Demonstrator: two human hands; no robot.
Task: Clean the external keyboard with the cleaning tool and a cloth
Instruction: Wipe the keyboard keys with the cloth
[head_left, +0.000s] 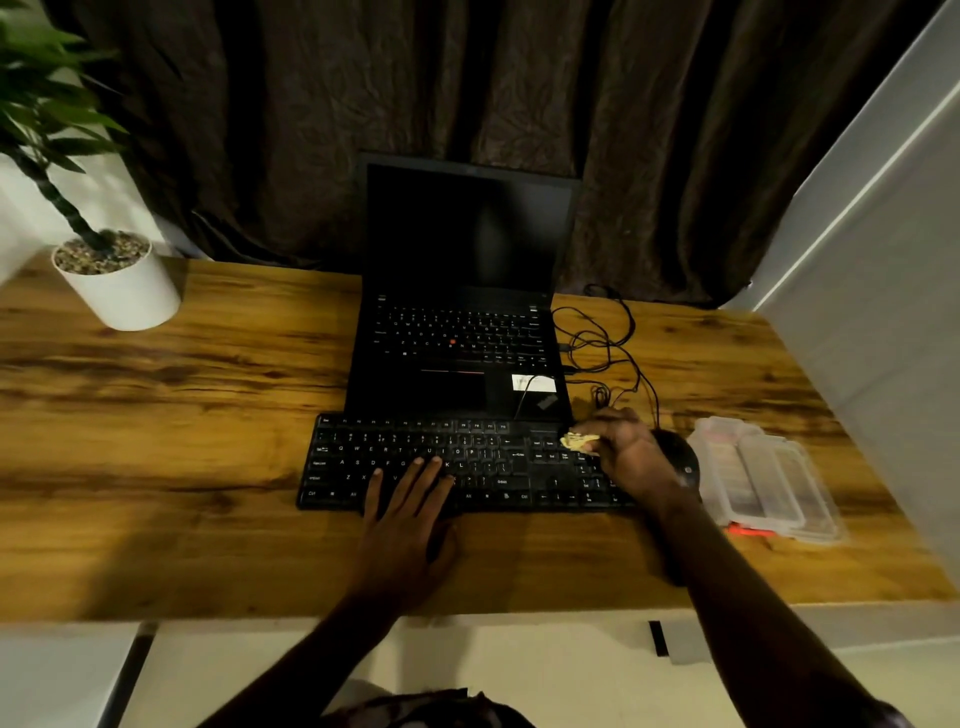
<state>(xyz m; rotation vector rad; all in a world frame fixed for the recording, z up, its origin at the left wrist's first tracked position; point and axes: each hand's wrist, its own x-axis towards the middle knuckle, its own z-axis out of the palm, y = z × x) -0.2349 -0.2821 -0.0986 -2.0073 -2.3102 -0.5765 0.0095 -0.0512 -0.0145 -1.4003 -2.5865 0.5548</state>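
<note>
Nearest me, at the front edge of the wood-grain desk (156, 467): my left hand (402, 525), fingers spread flat, grasping nothing, palm on the desk and fingertips on the lower letter rows, apparently steadying the board.

Item, task object: black full-size external keyboard (415, 462), lying flat, parallel to the desk's front edge, just in front of the laptop.

Item: my right hand (623, 452), pinched closed on a small crumpled yellowish cloth (577, 441), pressed against the keys between the main block and the number pad.

Progress, as I judge it: the cloth-wiping step is in hand at the right end. I cannot tell which keys are already clean; the letter block under my left hand presumably remains, or is done. No separate cleaning tool is identifiable in either hand.

Item: dark rounded mouse (678, 457), just right of the keyboard, partly hidden by my wrist.

Item: clear plastic compartment case (769, 483), right of the mouse, with an orange piece at its near edge; contents blurred.

Farther: open black laptop (462, 312), screen dark; tangled black cables (602, 338) to its right.

Far left: white pot holding a green plant (117, 286).

Beyond: dark brown curtain (363, 104); pale wall panel at right; dim, warm light.
</note>
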